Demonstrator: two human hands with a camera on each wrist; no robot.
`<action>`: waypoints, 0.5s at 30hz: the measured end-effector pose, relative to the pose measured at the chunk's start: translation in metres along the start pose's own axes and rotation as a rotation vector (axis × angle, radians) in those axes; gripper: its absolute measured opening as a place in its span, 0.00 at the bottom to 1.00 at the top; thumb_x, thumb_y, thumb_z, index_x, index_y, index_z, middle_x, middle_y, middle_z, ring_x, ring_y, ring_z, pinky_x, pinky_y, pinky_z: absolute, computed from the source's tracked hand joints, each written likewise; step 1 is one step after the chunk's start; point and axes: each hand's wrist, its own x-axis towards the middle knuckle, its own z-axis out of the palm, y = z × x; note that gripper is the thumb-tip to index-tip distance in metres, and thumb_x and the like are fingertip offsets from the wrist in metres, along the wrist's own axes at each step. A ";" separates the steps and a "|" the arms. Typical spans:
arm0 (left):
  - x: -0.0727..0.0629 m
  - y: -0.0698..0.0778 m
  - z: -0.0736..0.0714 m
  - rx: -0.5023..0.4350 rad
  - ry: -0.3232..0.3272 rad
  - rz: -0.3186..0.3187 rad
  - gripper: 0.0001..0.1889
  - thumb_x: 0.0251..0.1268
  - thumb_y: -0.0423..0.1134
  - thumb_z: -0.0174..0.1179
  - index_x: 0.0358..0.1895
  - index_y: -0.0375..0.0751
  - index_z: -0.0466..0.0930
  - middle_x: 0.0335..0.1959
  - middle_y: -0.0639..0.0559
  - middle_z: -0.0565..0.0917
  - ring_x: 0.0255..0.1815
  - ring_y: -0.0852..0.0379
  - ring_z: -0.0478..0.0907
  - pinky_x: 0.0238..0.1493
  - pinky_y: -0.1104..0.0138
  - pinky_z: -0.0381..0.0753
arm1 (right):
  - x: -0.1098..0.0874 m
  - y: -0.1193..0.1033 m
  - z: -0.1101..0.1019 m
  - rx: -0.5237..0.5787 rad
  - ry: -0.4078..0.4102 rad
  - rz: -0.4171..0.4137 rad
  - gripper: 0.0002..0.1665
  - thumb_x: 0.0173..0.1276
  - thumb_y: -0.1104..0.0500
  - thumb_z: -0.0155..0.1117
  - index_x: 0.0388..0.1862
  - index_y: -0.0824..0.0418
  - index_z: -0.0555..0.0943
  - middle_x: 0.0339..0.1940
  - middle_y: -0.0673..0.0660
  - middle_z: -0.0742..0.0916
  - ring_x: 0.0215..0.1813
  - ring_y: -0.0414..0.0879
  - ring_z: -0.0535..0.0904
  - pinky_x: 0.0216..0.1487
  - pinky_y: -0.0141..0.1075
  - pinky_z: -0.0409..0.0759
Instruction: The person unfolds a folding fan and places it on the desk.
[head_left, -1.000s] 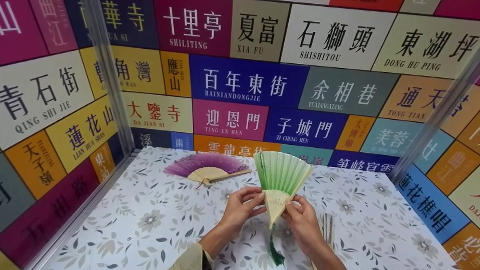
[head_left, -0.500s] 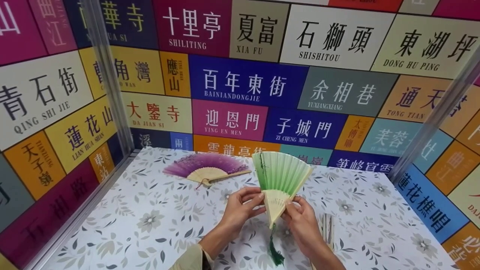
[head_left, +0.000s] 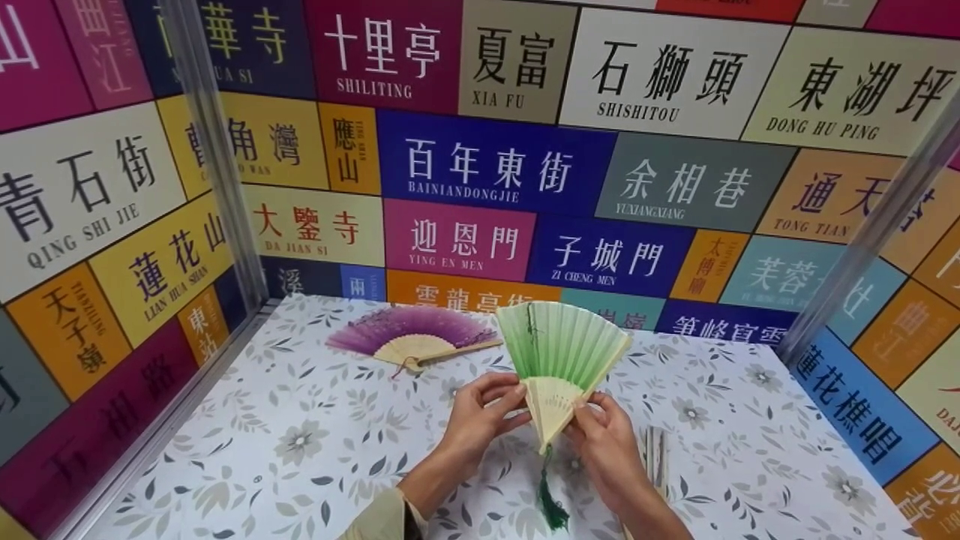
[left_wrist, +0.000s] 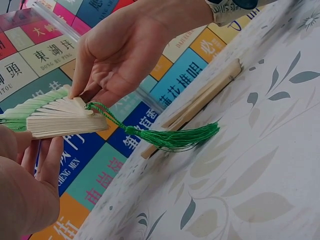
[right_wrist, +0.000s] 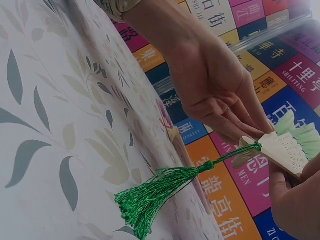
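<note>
A green folding fan point(head_left: 564, 346), partly spread, is held up over the table between both hands. My left hand point(head_left: 484, 414) pinches the left edge of its pale ribs between thumb and fingers. On the other side my right hand point(head_left: 600, 429) pinches the right outer rib. From the pivot hangs a green tassel point(head_left: 551, 501), which also shows in the left wrist view as a long tassel point(left_wrist: 175, 137) over the tablecloth. Behind the left hand a purple folding fan point(head_left: 427, 330) lies spread on the table.
Several closed folding fans or sticks point(head_left: 657, 457) lie beside the right forearm, partly hidden by it; the left wrist view shows these pale sticks point(left_wrist: 200, 102) too. A floral tablecloth point(head_left: 300, 442) covers the table. Panels with printed characters point(head_left: 487, 165) enclose the back and sides.
The green fan has spread wider, its left edge moving left and its right edge slightly right. Both hands keep their hold in nearly the same place. The purple fan has not moved.
</note>
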 end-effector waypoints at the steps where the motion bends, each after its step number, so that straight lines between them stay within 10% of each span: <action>1: 0.000 0.000 0.000 0.000 0.003 0.001 0.18 0.77 0.34 0.68 0.61 0.28 0.80 0.49 0.43 0.89 0.49 0.51 0.91 0.57 0.56 0.94 | 0.000 0.000 0.000 0.002 -0.003 -0.002 0.19 0.91 0.62 0.45 0.70 0.74 0.61 0.59 0.61 0.88 0.58 0.40 0.88 0.61 0.31 0.88; 15: 0.000 -0.001 0.001 0.006 0.033 0.006 0.17 0.77 0.35 0.68 0.60 0.29 0.79 0.48 0.44 0.88 0.50 0.48 0.90 0.56 0.55 0.95 | 0.000 0.001 0.000 0.004 0.011 -0.004 0.19 0.91 0.62 0.45 0.70 0.74 0.61 0.64 0.67 0.86 0.60 0.41 0.87 0.64 0.32 0.87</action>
